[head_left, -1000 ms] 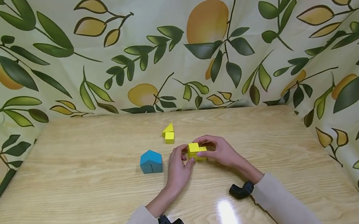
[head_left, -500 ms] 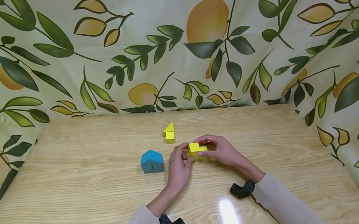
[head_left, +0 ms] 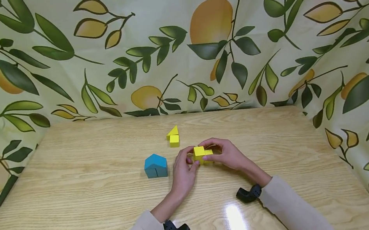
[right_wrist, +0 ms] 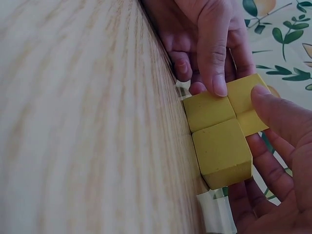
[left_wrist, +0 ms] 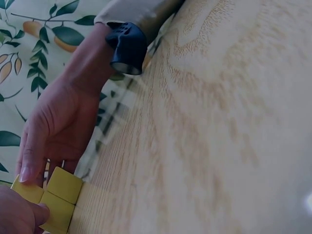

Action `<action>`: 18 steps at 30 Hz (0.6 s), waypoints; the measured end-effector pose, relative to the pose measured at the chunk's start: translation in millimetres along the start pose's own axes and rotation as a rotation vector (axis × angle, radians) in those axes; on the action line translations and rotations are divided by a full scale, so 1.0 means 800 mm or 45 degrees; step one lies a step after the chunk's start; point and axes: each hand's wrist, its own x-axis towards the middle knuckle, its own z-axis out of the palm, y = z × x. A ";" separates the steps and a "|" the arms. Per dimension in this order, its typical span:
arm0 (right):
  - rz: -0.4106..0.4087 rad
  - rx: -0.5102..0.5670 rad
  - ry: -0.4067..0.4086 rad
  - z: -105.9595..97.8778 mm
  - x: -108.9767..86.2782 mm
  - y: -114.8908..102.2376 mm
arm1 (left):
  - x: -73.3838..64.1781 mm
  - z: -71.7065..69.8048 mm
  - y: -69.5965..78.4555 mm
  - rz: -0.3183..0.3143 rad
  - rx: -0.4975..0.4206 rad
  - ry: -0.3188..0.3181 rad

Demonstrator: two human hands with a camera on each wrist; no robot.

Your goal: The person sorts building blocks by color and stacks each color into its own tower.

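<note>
A small stack of yellow cubes (head_left: 199, 152) stands mid-table in the head view. Two cubes sit side by side, and an upper cube (right_wrist: 243, 95) rests on the left one. My left hand (head_left: 183, 174) pinches the lower left cube (left_wrist: 59, 210), its thumb on the near face. From the right, my right hand (head_left: 228, 154) holds the upper cube, thumb in front and fingers behind. The lower right cube (right_wrist: 224, 148) lies between the right hand's thumb and fingers in the head view; whether they touch it I cannot tell.
A blue house-shaped group of blocks (head_left: 156, 166) stands left of my left hand. Farther back are a yellow cube (head_left: 174, 141) and a yellow triangular block (head_left: 173, 132). A leaf-and-fruit-patterned cloth (head_left: 163, 67) hangs behind the wooden table (head_left: 94, 206).
Between the first frame and now, the upper yellow cube seems to settle more evenly in the stack. Both hands stay almost where they were, and the other blocks rest in place.
</note>
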 end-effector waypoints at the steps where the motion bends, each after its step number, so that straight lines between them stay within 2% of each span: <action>1: 0.000 -0.002 0.001 0.000 0.000 0.000 | 0.000 0.000 0.000 0.000 -0.001 0.001; 10: 0.000 0.011 -0.001 0.001 0.000 -0.001 | -0.001 0.000 0.000 -0.010 -0.055 0.003; 18: 0.003 0.009 -0.004 0.000 0.000 -0.001 | 0.001 0.000 -0.002 0.049 -0.117 0.008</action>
